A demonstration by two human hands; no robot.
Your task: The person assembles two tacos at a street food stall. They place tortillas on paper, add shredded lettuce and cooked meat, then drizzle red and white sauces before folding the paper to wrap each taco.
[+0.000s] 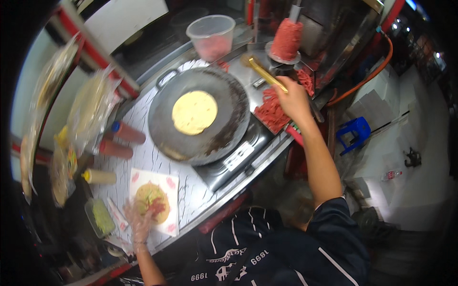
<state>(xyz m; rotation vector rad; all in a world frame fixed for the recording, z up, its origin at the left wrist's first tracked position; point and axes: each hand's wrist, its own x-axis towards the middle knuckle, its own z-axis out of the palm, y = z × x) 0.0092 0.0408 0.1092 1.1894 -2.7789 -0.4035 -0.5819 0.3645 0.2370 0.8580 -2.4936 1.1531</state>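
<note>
My left hand (138, 221) wears a clear plastic glove, its blurred fingers apart at the near left edge of a flatbread (164, 215). Shredded greens and red strips top this bread, which lies on white printed paper (171, 183). My right hand (292, 95) grips a slim gold-coloured tool (265, 75) with a brownish tip; its kind is unclear. Below that hand lies a pile of red meat strips (271, 110). A second flatbread (194, 113), pale and plain, lies on the round dark griddle (229, 102).
Sauce bottles (117, 148) stand left of the griddle, near a tub of shredded greens (101, 217). Bagged flatbreads (90, 107) hang farther left. A clear bucket (210, 35) and a stacked meat cone (287, 42) stand behind. A blue stool (354, 133) is on the right.
</note>
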